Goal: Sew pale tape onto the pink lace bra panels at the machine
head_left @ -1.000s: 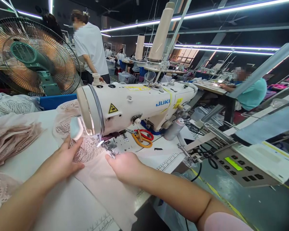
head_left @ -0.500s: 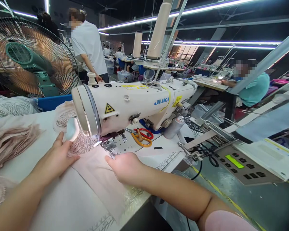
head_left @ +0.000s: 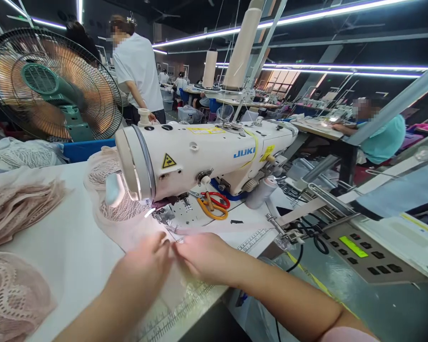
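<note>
A pale pink lace fabric piece (head_left: 137, 230) lies on the white table, running under the presser foot of the white sewing machine (head_left: 207, 147). My left hand (head_left: 139, 266), slightly blurred, has its fingers curled in a pinch on the fabric's near edge. Beside it, almost touching, my right hand (head_left: 207, 256) pinches the same edge in front of the needle area. The fingertips partly hide the cloth between the hands. A narrow pale strip (head_left: 214, 230) enters from the right toward the presser foot.
Orange-handled scissors (head_left: 214, 209) and red-handled ones (head_left: 219, 199) lie behind the needle plate, near a grey thread cone (head_left: 260, 192). Folded pink lace (head_left: 24, 204) is piled at left, with another lace piece (head_left: 17, 294) nearer. A large fan (head_left: 53, 85) and co-workers stand beyond.
My left hand has moved right and nearer, from lying spread on the fabric by the machine head to pinching its edge beside my right hand. The view has shifted slightly.
</note>
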Tool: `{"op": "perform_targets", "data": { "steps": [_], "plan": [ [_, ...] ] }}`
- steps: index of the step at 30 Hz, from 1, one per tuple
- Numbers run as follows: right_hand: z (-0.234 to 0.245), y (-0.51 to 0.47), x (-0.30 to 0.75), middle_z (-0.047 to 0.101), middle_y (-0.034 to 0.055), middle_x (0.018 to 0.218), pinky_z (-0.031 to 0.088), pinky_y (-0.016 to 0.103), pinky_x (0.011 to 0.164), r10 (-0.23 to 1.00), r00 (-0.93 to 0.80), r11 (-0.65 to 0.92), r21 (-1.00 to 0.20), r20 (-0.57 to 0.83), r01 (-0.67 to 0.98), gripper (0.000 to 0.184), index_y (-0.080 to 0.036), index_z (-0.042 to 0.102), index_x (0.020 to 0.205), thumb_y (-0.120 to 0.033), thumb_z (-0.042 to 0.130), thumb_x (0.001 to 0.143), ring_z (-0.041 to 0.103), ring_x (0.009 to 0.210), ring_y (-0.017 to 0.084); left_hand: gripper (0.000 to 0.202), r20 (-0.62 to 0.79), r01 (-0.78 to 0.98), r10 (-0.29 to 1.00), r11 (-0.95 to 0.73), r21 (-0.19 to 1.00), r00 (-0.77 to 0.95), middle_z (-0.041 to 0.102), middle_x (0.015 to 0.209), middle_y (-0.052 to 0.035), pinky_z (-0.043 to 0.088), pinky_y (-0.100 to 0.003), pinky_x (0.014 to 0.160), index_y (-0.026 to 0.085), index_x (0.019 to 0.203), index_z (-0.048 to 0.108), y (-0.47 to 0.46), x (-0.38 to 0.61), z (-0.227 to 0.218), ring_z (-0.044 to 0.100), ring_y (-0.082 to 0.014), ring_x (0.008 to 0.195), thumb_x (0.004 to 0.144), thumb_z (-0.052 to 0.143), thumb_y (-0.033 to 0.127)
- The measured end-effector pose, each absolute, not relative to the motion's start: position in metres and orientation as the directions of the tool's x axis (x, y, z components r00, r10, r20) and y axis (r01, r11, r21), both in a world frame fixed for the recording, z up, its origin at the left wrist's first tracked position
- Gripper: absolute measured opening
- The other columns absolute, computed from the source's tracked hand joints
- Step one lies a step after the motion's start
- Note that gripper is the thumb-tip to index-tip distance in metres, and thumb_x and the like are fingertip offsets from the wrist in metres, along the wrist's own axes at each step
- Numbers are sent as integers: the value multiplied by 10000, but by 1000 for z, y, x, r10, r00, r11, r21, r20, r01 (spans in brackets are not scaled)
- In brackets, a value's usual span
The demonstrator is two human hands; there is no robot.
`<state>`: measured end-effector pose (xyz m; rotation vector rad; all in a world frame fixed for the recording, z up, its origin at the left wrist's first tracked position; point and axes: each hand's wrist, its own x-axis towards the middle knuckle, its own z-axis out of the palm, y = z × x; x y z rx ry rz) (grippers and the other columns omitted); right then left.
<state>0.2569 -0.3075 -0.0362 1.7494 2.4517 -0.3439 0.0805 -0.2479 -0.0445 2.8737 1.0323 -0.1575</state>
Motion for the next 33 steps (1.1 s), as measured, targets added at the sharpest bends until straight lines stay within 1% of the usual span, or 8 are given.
{"op": "perform_targets", "data": {
  "steps": [2,5,8,14,18,21,26,33],
  "plan": [
    [-39,-318,265,641,56,842,275,306,524,911,-350,329,-125,-220,936,189,-176,594,997,-230,441,900,588,711,175,421,-235,556,529,-829,61,815,535,1372,-116,530,-385,897,188,1281,580,-265,92,-46,556,-300,1160,879,501,286],
    [-41,-330,272,614,45,825,231,301,518,902,-375,359,-111,-215,927,266,-206,576,1130,-245,423,916,540,678,161,530,-372,523,477,-852,27,797,462,1437,-142,549,-433,847,144,1366,494,-271,97,-41,546,-336,1152,850,545,256],
    [-41,-334,273,596,48,833,198,295,511,895,-391,380,-93,-216,920,346,-224,539,1235,-256,410,916,491,655,157,520,-383,511,474,-859,-5,793,460,1445,-117,551,-412,803,172,1370,490,-265,92,-36,564,-315,1110,863,531,278],
    [-45,-328,269,610,56,845,202,297,520,900,-389,380,-85,-198,921,380,-220,523,1282,-280,371,939,506,668,165,519,-254,497,489,-867,-37,835,534,1382,-93,542,-422,712,197,1332,534,-252,78,-50,594,-303,1016,822,581,280],
    [-46,-320,266,638,69,872,239,288,531,903,-387,378,-82,-188,922,420,-210,484,1343,-289,380,944,543,700,175,445,-150,474,478,-878,-63,865,558,1358,-65,533,-415,714,233,1282,580,-245,70,-61,601,-286,982,838,553,228],
    [-44,-313,263,652,72,894,283,275,540,903,-373,365,-76,-212,928,429,-202,483,1342,-256,428,920,566,726,185,410,-86,452,459,-887,-96,884,600,1301,-54,516,-387,711,250,1212,628,-240,65,-64,610,-259,926,832,513,146],
    [-38,-304,256,671,64,911,329,268,552,902,-339,335,-61,-268,940,463,-207,468,1345,-227,490,883,592,740,189,417,52,420,417,-894,-154,907,667,1184,-23,476,-375,679,264,1132,665,-234,64,-71,599,-229,828,818,457,84],
    [-33,-292,248,682,55,910,314,272,502,900,-290,307,1,-326,952,590,-218,383,1408,-196,529,837,635,806,216,417,147,425,400,-876,-230,905,684,1143,-15,444,-335,621,255,1088,679,-224,61,-83,587,-214,796,827,422,57]
  ]
}}
